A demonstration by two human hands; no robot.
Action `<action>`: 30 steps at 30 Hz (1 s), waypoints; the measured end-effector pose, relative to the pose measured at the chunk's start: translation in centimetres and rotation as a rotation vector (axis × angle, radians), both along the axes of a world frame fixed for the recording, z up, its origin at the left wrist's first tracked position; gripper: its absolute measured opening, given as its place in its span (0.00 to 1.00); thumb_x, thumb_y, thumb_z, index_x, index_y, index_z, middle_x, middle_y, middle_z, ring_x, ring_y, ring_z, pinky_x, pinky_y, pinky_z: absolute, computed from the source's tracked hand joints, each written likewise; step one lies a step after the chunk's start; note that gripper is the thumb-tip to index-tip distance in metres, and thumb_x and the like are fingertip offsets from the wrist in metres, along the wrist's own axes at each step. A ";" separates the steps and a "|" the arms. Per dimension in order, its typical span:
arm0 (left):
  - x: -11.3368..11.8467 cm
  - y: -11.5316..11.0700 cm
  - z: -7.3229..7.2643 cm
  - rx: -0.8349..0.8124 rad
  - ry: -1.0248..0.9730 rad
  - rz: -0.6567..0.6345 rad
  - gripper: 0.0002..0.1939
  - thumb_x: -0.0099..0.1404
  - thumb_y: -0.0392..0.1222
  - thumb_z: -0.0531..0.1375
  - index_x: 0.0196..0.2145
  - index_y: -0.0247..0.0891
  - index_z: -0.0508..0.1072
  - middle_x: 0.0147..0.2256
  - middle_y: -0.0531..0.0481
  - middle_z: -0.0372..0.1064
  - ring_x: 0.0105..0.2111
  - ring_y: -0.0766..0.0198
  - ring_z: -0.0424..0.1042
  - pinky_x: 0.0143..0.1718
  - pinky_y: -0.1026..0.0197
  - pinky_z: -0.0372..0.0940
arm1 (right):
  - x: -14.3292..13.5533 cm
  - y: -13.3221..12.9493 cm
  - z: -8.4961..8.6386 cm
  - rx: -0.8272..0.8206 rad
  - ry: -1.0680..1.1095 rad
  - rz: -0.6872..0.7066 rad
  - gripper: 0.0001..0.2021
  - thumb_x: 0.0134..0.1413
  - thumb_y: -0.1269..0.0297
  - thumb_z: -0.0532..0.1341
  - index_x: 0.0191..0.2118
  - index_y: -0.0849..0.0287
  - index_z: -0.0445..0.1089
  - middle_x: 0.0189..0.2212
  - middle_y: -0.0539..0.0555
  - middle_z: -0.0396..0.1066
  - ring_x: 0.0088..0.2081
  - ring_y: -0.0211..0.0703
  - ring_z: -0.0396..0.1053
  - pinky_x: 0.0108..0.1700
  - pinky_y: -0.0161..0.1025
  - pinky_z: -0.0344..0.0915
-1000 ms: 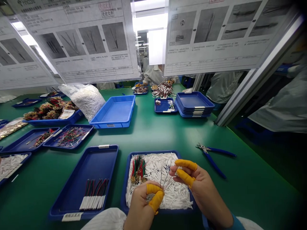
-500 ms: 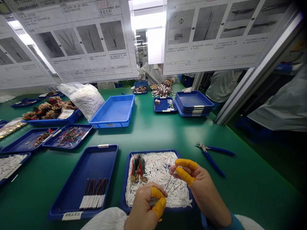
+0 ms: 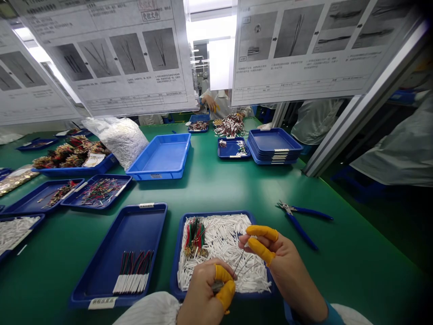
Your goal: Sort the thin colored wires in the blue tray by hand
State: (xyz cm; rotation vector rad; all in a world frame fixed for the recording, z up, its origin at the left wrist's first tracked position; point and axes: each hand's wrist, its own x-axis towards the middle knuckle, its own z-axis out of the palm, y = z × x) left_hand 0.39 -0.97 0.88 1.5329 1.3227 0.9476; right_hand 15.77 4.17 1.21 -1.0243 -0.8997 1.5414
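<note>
At six o'clock, over a blue tray heaped with slim white pieces, holds thin dark wires between both hands. Pinches the lower ends in closed, yellow-capped fingers of the left hand; grips one upper end in the right hand, fingers likewise closed. Includes a red, green and black wire bundle lying on the pieces. Shows a long tray with white-ended wires at eight o'clock, and blue-handled pliers spread on the green worktop at four.
</note>
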 end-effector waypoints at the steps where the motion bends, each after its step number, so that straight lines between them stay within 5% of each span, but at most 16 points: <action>1: 0.0 0.0 0.0 0.005 0.003 0.003 0.06 0.52 0.29 0.56 0.20 0.35 0.70 0.27 0.46 0.70 0.28 0.62 0.69 0.29 0.65 0.62 | 0.0 0.0 0.0 0.001 -0.007 0.012 0.10 0.37 0.62 0.68 0.29 0.57 0.72 0.24 0.52 0.76 0.29 0.45 0.73 0.37 0.44 0.69; 9: -0.2 0.0 -0.3 -0.027 0.016 0.006 0.06 0.53 0.29 0.56 0.23 0.34 0.71 0.29 0.45 0.70 0.29 0.62 0.69 0.31 0.64 0.63 | 0.1 -0.2 0.2 0.044 -0.090 0.192 0.11 0.40 0.61 0.66 0.33 0.59 0.74 0.27 0.55 0.76 0.34 0.48 0.72 0.42 0.46 0.66; 18: -0.3 -0.1 -0.1 -0.024 0.015 0.072 0.05 0.53 0.30 0.57 0.23 0.34 0.71 0.30 0.45 0.70 0.31 0.60 0.69 0.35 0.62 0.62 | 0.2 0.0 0.5 -0.074 0.035 0.053 0.12 0.39 0.60 0.67 0.32 0.60 0.72 0.30 0.57 0.76 0.36 0.50 0.72 0.41 0.48 0.67; 30: -0.2 0.0 -0.1 -0.032 -0.033 0.088 0.06 0.54 0.32 0.57 0.21 0.33 0.70 0.28 0.45 0.69 0.29 0.61 0.69 0.33 0.62 0.63 | 0.6 -0.1 0.4 -0.065 0.022 0.112 0.10 0.46 0.61 0.64 0.35 0.59 0.71 0.33 0.56 0.76 0.38 0.48 0.72 0.43 0.46 0.65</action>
